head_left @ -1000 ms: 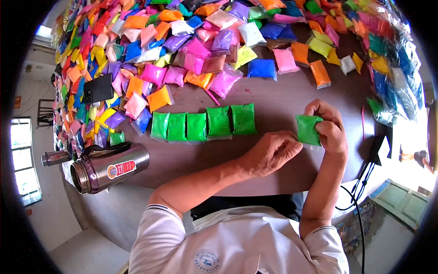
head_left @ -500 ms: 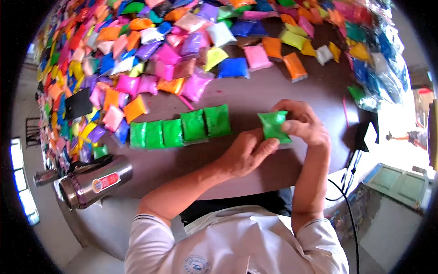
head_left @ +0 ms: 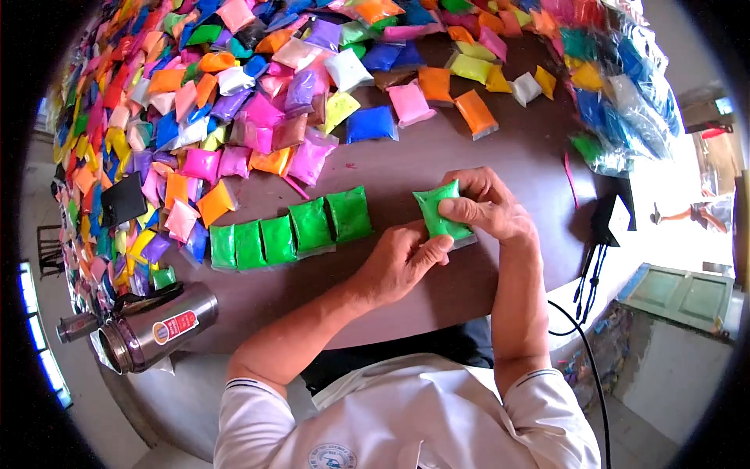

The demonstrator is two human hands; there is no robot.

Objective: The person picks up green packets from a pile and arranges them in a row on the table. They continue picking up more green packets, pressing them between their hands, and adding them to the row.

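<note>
A green packet (head_left: 443, 211) is held between both hands above the brown table. My left hand (head_left: 406, 262) grips its lower left edge, with the thumb on top. My right hand (head_left: 488, 205) pinches the packet's upper right side between thumb and fingers. Left of my hands, several green packets (head_left: 275, 238) lie side by side in a slightly slanted row. They look flat and puffy in clear wrapping. The row's right-hand packet is nearest to my left hand.
A heap of many-coloured packets (head_left: 262, 109) covers the table's far and left parts. A steel flask (head_left: 160, 327) lies at the left edge. At the right are clear-wrapped bundles (head_left: 633, 102), a small box-like device (head_left: 612, 221) and a black cable (head_left: 598, 375). A person (head_left: 695, 215) is in the right background.
The whole view has shifted, so the table things appear further left. Both hands still hold the green packet, and my right thumb now lies further over its face.
</note>
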